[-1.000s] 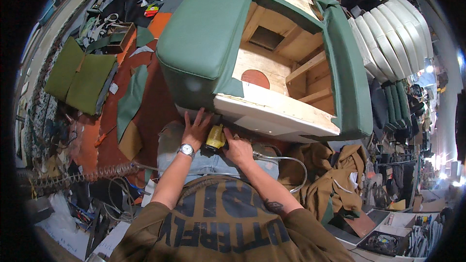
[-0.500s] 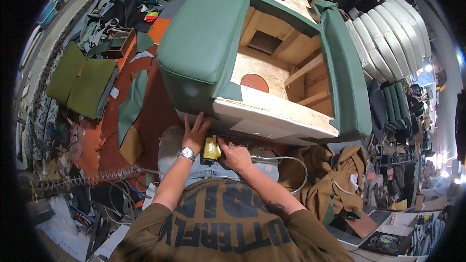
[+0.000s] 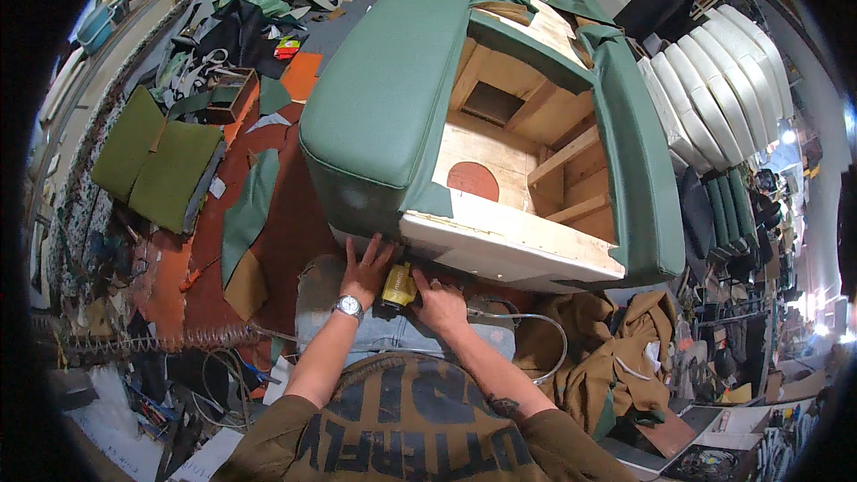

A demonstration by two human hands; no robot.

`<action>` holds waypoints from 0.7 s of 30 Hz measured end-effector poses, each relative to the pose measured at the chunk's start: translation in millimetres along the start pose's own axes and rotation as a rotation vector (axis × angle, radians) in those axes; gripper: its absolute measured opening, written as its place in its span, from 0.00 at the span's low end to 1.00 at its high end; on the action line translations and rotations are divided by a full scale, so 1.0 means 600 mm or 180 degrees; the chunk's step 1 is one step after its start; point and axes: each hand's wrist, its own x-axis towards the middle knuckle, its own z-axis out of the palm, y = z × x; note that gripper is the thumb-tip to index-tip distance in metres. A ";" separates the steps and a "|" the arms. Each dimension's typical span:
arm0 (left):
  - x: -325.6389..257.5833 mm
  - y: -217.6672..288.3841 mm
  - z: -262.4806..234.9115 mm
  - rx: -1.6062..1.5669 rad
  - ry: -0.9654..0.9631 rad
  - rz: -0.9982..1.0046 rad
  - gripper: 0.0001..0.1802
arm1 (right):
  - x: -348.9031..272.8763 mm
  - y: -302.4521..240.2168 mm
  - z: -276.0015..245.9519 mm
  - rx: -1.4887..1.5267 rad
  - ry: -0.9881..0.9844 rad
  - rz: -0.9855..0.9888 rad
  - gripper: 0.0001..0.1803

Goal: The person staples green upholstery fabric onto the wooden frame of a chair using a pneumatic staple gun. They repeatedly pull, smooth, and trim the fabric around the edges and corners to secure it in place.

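Note:
An upholstered furniture frame [image 3: 384, 98] in green leather-like cover stands in front of me, its wooden inside showing through the open middle. A white lining [image 3: 482, 259] runs along its near lower side. My left hand [image 3: 364, 275], fingers spread, presses on the near left lower edge, where the green cover ends. My right hand [image 3: 439, 305] is closed round a yellow staple gun [image 3: 395, 286] beside the left hand. The gun's nose points toward the frame's lower edge; whether it touches is hidden. A clear air hose [image 3: 562, 339] curves away from the right hand.
Green and brown offcuts [image 3: 253, 205] lie on the red floor at left, near a folded olive cushion piece [image 3: 170, 165]. Brown fabric [image 3: 616, 339] is heaped at right. White padded panels [image 3: 714, 89] stand far right. A coiled hose [image 3: 170, 339] stretches at lower left.
The view has shifted slightly, so the frame and floor sit a little lower and further right. Both hands keep nearly the same places at the frame's lower edge, the staple gun still gripped.

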 end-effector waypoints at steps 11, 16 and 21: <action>-0.006 0.003 -0.001 0.0156 -0.0074 0.0018 0.36 | -0.009 -0.004 -0.011 0.0238 0.0263 -0.0035 0.51; -0.006 0.003 0.005 0.0115 0.0034 -0.0002 0.37 | -0.011 -0.007 -0.009 0.0246 0.0256 0.0034 0.47; -0.004 0.003 0.011 0.0072 -0.0018 -0.0029 0.37 | -0.005 -0.008 0.003 0.0282 0.0282 0.0215 0.46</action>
